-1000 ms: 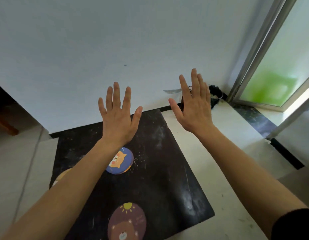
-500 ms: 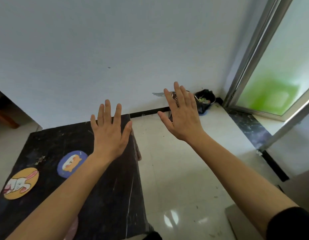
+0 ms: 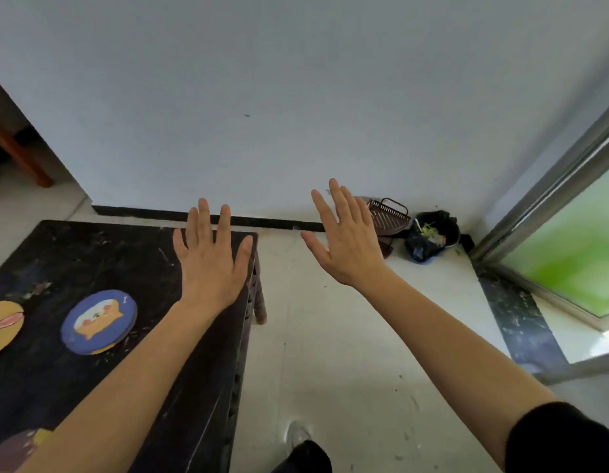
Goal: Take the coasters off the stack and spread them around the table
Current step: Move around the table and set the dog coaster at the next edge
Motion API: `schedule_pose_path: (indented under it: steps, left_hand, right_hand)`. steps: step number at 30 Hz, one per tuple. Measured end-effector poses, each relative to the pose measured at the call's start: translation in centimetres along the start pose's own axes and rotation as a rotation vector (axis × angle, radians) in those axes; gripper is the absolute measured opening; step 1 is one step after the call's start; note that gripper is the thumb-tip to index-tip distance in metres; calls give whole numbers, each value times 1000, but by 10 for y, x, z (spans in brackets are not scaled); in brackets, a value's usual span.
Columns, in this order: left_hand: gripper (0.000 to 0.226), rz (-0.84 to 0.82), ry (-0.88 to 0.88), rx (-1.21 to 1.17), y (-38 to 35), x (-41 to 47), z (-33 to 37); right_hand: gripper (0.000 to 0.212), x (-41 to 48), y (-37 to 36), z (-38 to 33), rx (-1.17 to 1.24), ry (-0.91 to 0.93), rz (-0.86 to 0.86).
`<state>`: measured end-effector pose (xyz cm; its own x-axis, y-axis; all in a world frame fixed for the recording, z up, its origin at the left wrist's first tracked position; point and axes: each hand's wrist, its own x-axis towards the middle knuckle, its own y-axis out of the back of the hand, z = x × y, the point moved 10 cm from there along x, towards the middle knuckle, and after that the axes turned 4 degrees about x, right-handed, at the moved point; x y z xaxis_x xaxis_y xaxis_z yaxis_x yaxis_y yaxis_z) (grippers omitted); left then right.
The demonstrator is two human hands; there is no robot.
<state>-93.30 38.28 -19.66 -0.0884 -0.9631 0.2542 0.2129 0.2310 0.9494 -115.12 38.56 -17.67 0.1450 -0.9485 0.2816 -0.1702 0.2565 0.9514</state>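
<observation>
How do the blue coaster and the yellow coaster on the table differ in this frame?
The blue coaster shows an orange animal face; the yellow coaster shows a long-eared rabbit. The blue coaster is fully in view, while the yellow coaster is cut off by the left frame edge. The blue one lies nearer the left hand. Both are round, lie flat on the black table, and are untouched.

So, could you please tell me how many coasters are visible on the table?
3: the blue coaster mid-table, the yellow rabbit coaster cut by the left edge, and the purple coaster partly behind the left forearm. Others may lie out of view.
</observation>
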Motion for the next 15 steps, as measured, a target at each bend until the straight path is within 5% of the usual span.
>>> schedule_pose_path:
  steps: [7, 15]
  left_hand:
    - [71, -45, 208, 16, -19, 38, -61]
    - [70, -82, 568, 11, -45, 10, -174]
  right_hand:
    - [71, 106, -57, -41, 60, 149, -142]
    - [68, 184, -158, -164, 151, 428, -285]
